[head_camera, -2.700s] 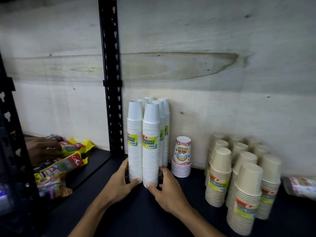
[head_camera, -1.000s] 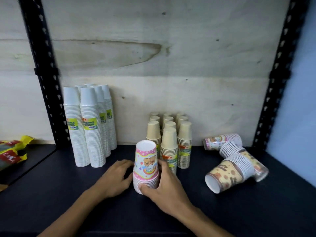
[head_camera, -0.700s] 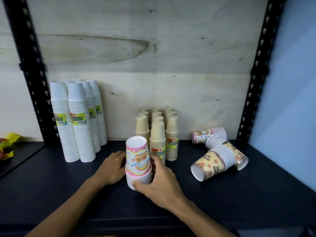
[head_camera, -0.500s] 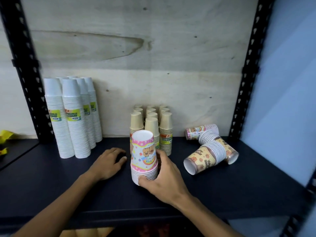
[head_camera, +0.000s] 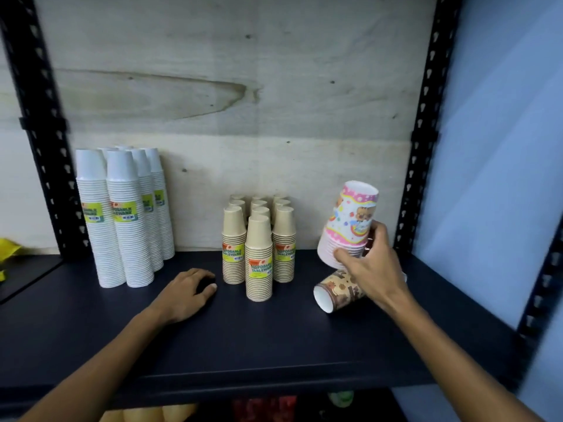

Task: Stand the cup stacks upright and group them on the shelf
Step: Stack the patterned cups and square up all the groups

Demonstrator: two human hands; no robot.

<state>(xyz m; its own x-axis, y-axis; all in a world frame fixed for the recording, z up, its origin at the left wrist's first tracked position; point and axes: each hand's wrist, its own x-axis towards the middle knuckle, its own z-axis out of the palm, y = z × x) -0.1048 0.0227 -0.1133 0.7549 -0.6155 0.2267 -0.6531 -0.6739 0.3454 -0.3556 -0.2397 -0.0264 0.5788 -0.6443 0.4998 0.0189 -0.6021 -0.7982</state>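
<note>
My right hand point(head_camera: 370, 266) grips a pink cartoon-print cup stack point(head_camera: 350, 226), held tilted in the air above the right end of the dark shelf point(head_camera: 274, 339). Beneath it a brown patterned cup stack point(head_camera: 336, 292) lies on its side, mouth facing front-left; my hand hides what lies behind it. Tall white cup stacks point(head_camera: 125, 214) stand upright at the left. Several beige cup stacks point(head_camera: 259, 248) stand grouped in the middle. My left hand point(head_camera: 189, 292) rests on the shelf with loosely curled fingers, holding nothing.
Black perforated uprights point(head_camera: 423, 123) frame the shelf on both sides, with a plywood back panel point(head_camera: 274, 86) behind. A yellow packet point(head_camera: 7, 248) shows at the far left on the neighbouring shelf. A blue wall point(head_camera: 502, 147) is to the right.
My right hand has lifted the pink stack off the shelf and carried it right, over the lying stacks. My left hand has stayed on the shelf. The view has shifted right.
</note>
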